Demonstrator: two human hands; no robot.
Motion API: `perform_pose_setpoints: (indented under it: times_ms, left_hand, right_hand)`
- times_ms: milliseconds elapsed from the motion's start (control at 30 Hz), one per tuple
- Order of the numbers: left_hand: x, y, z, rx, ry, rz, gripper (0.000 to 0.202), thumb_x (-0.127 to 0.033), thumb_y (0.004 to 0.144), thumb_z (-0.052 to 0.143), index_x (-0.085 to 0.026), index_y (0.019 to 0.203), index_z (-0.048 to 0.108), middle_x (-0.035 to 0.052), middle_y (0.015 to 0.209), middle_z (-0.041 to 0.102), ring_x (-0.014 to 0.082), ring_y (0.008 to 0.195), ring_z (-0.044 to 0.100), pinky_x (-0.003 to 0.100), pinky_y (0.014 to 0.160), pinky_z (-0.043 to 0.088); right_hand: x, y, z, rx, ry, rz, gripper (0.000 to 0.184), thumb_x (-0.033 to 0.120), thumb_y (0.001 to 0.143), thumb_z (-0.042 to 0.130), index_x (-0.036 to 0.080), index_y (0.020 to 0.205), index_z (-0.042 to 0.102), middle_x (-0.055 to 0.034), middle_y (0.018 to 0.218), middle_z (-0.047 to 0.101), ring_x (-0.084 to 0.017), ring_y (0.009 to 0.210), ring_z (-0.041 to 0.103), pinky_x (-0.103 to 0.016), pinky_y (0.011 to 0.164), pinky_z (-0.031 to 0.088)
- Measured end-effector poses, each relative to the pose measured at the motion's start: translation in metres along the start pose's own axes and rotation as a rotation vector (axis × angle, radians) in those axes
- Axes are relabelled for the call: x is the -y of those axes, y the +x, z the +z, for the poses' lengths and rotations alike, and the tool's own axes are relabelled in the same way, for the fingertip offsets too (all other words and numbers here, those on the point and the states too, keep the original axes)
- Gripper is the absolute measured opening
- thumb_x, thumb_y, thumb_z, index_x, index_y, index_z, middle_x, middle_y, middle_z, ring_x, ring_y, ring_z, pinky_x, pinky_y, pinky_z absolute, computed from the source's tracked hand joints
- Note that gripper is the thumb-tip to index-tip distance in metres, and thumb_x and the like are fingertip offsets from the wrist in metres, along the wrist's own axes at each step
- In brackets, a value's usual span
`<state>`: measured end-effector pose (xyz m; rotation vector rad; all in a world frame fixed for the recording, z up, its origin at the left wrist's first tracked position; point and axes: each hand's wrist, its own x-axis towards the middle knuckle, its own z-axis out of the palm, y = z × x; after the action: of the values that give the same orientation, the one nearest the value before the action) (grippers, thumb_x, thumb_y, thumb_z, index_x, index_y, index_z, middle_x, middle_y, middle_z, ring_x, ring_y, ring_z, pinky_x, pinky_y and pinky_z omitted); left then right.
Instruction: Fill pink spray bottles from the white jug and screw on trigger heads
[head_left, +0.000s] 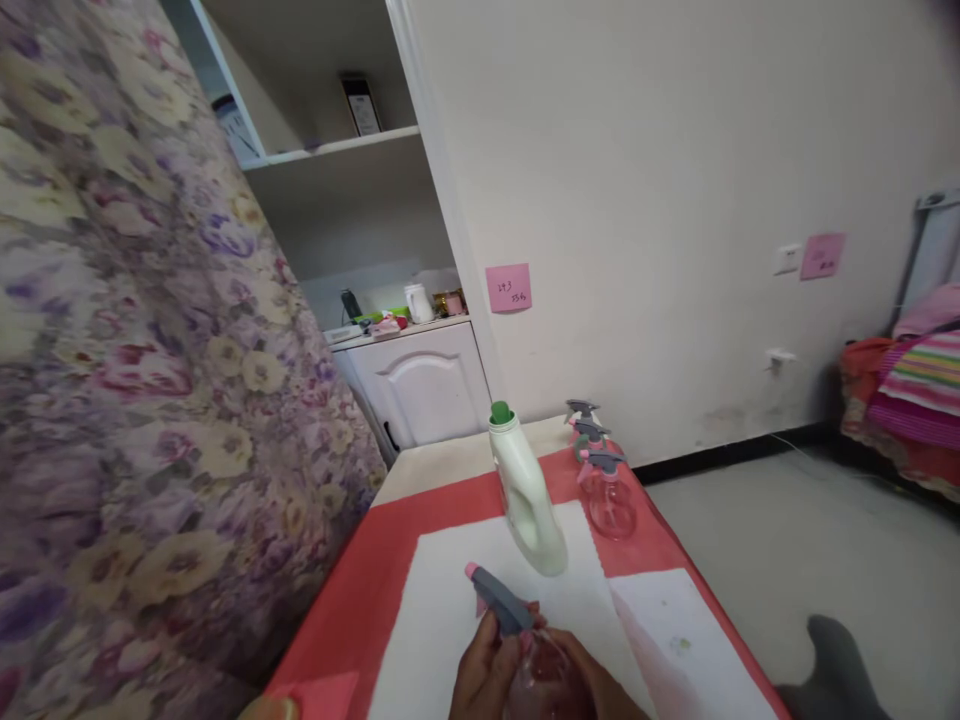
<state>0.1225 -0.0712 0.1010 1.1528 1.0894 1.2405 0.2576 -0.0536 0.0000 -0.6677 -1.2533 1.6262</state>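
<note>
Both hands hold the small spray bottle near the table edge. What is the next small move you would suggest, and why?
Probably twist the grey spray head with the left hand while the right hand steadies the clear spray bottle. The left fingers already sit at the neck, and the white jug with a green cap stands close ahead, upright.

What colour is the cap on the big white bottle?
Green. The cap tops the white bottle standing on the table, seen in the head view.
</note>
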Motion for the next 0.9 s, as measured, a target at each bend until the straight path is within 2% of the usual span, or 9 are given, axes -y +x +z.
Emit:
perform_pose_setpoints:
  times_ms: [133,267,433,500,600,767,900]
  left_hand:
    - [0.002,0.0,0.016,-0.211,-0.031,-0.042,0.05,-0.056,0.062,0.077,-0.017,0.093,0.072,0.0104,0.091,0.077,0.0297,0.092,0.069,0.039,0.085,0.053]
    - [0.005,0.002,0.024,-0.317,-0.028,-0.04,0.049,-0.057,0.061,0.077,-0.017,0.09,0.073,0.0081,0.088,0.077,0.0287,0.092,0.07,0.034,0.082,0.054]
    - [0.0,0.004,0.017,-0.23,-0.013,-0.047,0.048,-0.054,0.064,0.078,-0.016,0.093,0.072,0.0073,0.091,0.076,0.0247,0.09,0.069,0.03,0.081,0.053]
    - [-0.004,0.002,0.016,-0.204,-0.033,-0.059,0.048,-0.054,0.066,0.077,-0.016,0.096,0.071,0.0075,0.09,0.076,0.0239,0.087,0.069,0.031,0.079,0.053]
    - [-0.006,-0.002,0.02,-0.248,-0.037,-0.047,0.049,-0.053,0.067,0.076,-0.015,0.097,0.071,0.008,0.091,0.075,0.0241,0.09,0.068,0.03,0.08,0.053]
    - [0.001,-0.001,0.021,-0.344,0.043,0.007,0.047,-0.055,0.072,0.071,-0.016,0.098,0.071,0.0076,0.098,0.075,0.0207,0.085,0.067,0.027,0.076,0.051]
    - [-0.001,0.0,0.012,-0.305,0.019,0.046,0.044,-0.051,0.081,0.065,-0.017,0.109,0.068,0.0095,0.109,0.073,0.023,0.103,0.065,0.032,0.091,0.048]
  right_hand:
    - [0.001,-0.008,-0.001,-0.09,-0.08,-0.039,0.075,0.061,0.059,0.078,0.026,0.121,0.055,-0.0114,0.128,0.059,-0.034,0.126,0.05,-0.047,0.106,0.039]
    - [0.009,-0.012,-0.004,-0.059,-0.131,-0.057,0.085,0.047,0.056,0.084,0.025,0.13,0.048,-0.0125,0.13,0.056,-0.033,0.126,0.049,-0.045,0.102,0.043]
    - [0.017,-0.011,-0.014,0.105,0.025,0.044,0.101,0.043,0.041,0.09,0.025,0.131,0.048,-0.0109,0.129,0.057,-0.033,0.12,0.053,-0.045,0.095,0.046]
    - [0.013,-0.011,-0.016,0.121,0.084,0.064,0.103,0.043,0.038,0.091,0.025,0.13,0.048,-0.0101,0.127,0.058,-0.033,0.12,0.053,-0.044,0.093,0.046]
    - [0.005,-0.014,-0.013,0.014,0.041,0.043,0.1,0.034,0.037,0.09,0.025,0.127,0.047,-0.01,0.129,0.057,-0.032,0.12,0.053,-0.043,0.091,0.048]
    - [0.004,-0.021,-0.003,-0.189,-0.206,-0.005,0.089,0.012,0.042,0.079,0.024,0.122,0.043,-0.0089,0.126,0.055,-0.029,0.115,0.056,-0.042,0.095,0.047]
    - [0.006,-0.024,0.0,-0.221,-0.278,-0.028,0.082,0.007,0.045,0.074,0.024,0.119,0.042,-0.0084,0.123,0.054,-0.029,0.113,0.056,-0.042,0.095,0.046]
